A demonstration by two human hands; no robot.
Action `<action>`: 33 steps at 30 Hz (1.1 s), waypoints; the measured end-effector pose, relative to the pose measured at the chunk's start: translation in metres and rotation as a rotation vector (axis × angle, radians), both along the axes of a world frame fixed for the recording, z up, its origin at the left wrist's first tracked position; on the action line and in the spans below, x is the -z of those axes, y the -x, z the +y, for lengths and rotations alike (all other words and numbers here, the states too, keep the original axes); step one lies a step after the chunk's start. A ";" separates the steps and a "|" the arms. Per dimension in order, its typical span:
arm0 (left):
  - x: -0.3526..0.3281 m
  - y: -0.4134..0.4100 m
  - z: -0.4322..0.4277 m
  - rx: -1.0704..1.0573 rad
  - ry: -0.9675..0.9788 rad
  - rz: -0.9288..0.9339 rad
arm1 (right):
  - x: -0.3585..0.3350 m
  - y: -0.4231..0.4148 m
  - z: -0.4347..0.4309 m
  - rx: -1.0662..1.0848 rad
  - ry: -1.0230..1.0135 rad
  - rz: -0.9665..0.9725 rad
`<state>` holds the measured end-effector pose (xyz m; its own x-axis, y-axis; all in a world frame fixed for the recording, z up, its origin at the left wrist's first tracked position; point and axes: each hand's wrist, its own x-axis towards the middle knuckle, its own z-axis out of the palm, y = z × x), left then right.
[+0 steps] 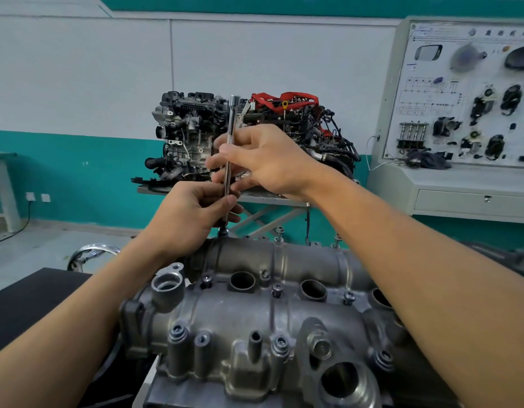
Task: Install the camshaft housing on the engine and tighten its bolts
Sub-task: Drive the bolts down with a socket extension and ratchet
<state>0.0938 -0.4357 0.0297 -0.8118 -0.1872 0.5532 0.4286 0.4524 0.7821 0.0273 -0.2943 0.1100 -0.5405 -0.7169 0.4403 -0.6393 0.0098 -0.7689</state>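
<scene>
The camshaft housing [254, 319] lies across the foreground on the engine. An extension bar [232, 128] stands nearly upright, and its lower tip meets the housing's far edge near the left end. The left hand [193, 213] grips the bar's lower section. The right hand [266, 160] pinches the knurled middle section between thumb and fingers. A bolt [280, 232] stands raised at the far edge, right of the bar. Further bolts [277, 290] sit along the housing's centre line between the round bores. Two display engines [190, 134] and a training board [466, 92] stand behind.
</scene>
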 end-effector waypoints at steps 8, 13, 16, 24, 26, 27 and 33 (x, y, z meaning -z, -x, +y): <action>-0.001 -0.002 0.003 0.033 -0.054 -0.013 | 0.005 0.001 -0.014 0.329 0.157 0.194; -0.001 -0.001 0.000 0.031 -0.019 -0.008 | 0.005 0.001 0.000 0.009 0.022 -0.053; -0.001 0.000 -0.001 0.019 -0.006 -0.019 | 0.004 -0.004 -0.002 0.072 0.077 -0.013; 0.002 0.002 -0.003 -0.023 -0.077 -0.003 | 0.012 -0.005 -0.021 0.441 0.209 0.329; 0.003 0.002 -0.003 -0.038 -0.081 -0.007 | 0.013 -0.007 -0.023 0.488 0.249 0.376; 0.003 0.002 -0.002 -0.045 -0.081 -0.010 | 0.014 -0.007 -0.024 0.502 0.263 0.389; 0.003 0.001 -0.002 -0.052 -0.113 -0.005 | 0.016 -0.008 -0.027 0.543 0.279 0.377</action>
